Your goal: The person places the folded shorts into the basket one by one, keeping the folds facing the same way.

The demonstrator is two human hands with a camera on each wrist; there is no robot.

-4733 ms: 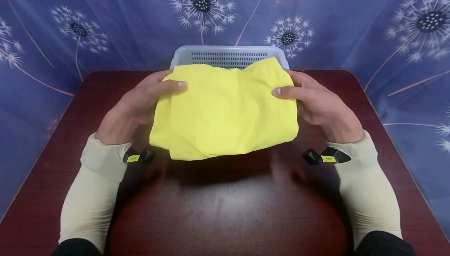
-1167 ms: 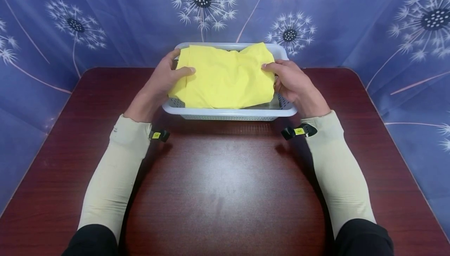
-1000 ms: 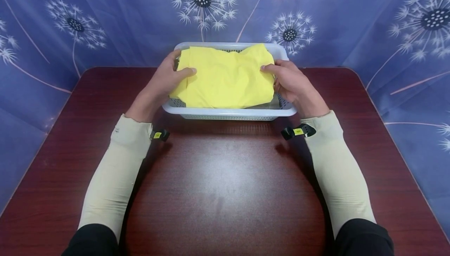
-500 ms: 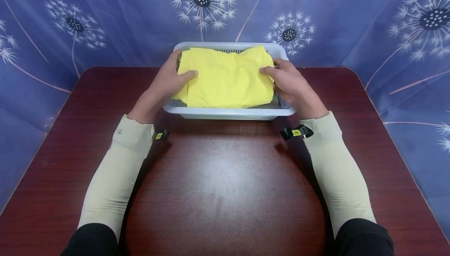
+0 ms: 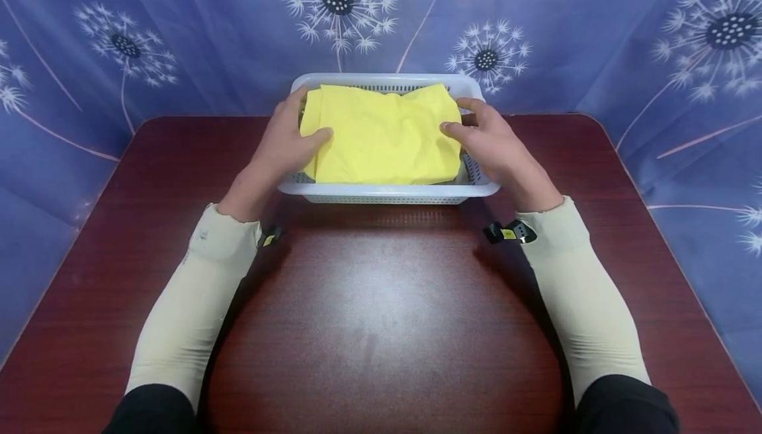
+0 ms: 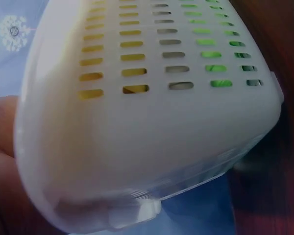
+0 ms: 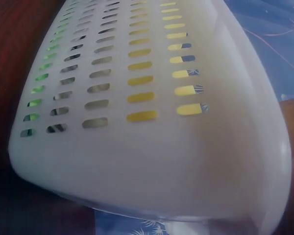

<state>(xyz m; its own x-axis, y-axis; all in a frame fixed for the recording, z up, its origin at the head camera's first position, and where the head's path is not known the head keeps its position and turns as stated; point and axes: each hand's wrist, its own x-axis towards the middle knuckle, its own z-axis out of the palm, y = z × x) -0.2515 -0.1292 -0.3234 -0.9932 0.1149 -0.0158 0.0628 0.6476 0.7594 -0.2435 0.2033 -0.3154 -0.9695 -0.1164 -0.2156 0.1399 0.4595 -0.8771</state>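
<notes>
A folded yellow cloth (image 5: 383,136) lies inside the white plastic basket (image 5: 393,190), slightly wrinkled, on top of other contents. At the cloth's left end is my left hand (image 5: 286,139), thumb over the fabric and fingers spread along the basket's left side. My right hand (image 5: 491,139) is at the opposite end, its thumb tip right at the fabric's edge and its index finger stretched out over the basket. Both hands look loosened, thumb and fingers apart. The wrist views show the basket's slotted walls (image 6: 152,127) (image 7: 137,161), with yellow showing through the upper slots.
Under the yellow layer, grey and green things show through the lower slots in both wrist views. The basket stands at the back of a dark red-brown wooden table (image 5: 375,315). Behind it hangs a blue curtain (image 5: 226,30) printed with dandelions.
The yellow cloth was carried forward from above the table and lowered into the basket. In the last half second the fingers of both hands have loosened from it; the cloth sits slightly lower.
</notes>
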